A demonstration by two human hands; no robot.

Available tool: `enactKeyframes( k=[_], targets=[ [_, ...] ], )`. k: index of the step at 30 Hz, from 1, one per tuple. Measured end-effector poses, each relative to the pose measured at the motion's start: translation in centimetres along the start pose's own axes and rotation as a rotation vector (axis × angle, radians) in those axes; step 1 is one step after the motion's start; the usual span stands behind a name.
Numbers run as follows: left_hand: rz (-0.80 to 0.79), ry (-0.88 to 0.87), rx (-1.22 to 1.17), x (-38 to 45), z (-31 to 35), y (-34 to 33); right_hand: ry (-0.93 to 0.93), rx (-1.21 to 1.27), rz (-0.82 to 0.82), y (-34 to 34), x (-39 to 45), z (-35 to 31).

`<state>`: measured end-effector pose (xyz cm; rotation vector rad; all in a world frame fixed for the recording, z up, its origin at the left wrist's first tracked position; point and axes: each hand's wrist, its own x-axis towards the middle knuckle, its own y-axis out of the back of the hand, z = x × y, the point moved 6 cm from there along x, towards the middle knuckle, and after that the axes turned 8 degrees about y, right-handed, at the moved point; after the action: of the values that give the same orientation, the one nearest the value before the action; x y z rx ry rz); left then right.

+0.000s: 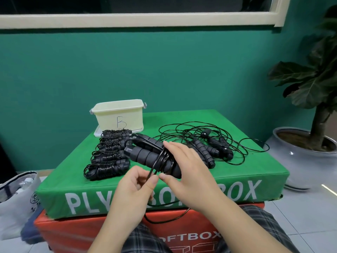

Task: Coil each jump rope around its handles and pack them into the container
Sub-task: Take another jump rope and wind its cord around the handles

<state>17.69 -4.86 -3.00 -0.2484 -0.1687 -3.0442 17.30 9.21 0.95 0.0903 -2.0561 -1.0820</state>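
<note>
Teal wall under a pale window frame; a green foam box (191,172) stacked on an orange one serves as the worktop. Far left on the floor, a white bag (16,196). On the box's back left corner sits a cream container (119,115) marked with a hand-drawn B, lid off and apparently tucked beneath it, open and seemingly empty, ready for packing. Just in front of it, a row of finished rope bundles (107,154), each cord wound tight round paired handles, lined up near the container, likely so they go in together. Centre: the rope being coiled (151,154). The right hand (184,168) grips its two foam handles held side by side, clamped as a core for winding. The left hand (135,185) pinches the cord between thumb and fingertips, feeding a turn over the handles; a few wraps are on, and slack hangs off the front edge of the box toward the person's lap. Right of the hands, a tangle of uncoiled ropes (209,143) lies spread loose, well apart from the container. Far right, a potted plant (313,99).
</note>
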Motion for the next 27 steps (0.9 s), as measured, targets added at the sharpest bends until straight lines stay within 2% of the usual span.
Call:
enactKeyframes(
  k=[6,9,12,19,24,27],
  targets=[
    [-0.019,-0.001,-0.112,-0.2,-0.1,-0.5,-0.002,0.172,0.106,0.8,0.4,-0.6],
    [0.042,-0.126,0.038,-0.3,0.3,0.2,-0.006,0.269,0.117,0.9,0.2,-0.8],
    [0.035,-0.199,0.107,-0.6,0.8,0.3,-0.057,0.401,0.126,0.5,0.0,-0.6],
    [-0.016,-0.11,-0.161,-0.2,-0.5,-0.5,-0.11,0.653,0.083,0.3,-0.1,-0.9],
    [-0.03,-0.025,-0.028,-0.3,-0.6,-0.3,-0.19,0.773,0.17,0.0,-0.2,-0.4],
    [0.001,-0.044,-0.014,0.1,-0.8,0.5,-0.287,0.902,0.135,-0.7,0.0,0.1]
  ],
)
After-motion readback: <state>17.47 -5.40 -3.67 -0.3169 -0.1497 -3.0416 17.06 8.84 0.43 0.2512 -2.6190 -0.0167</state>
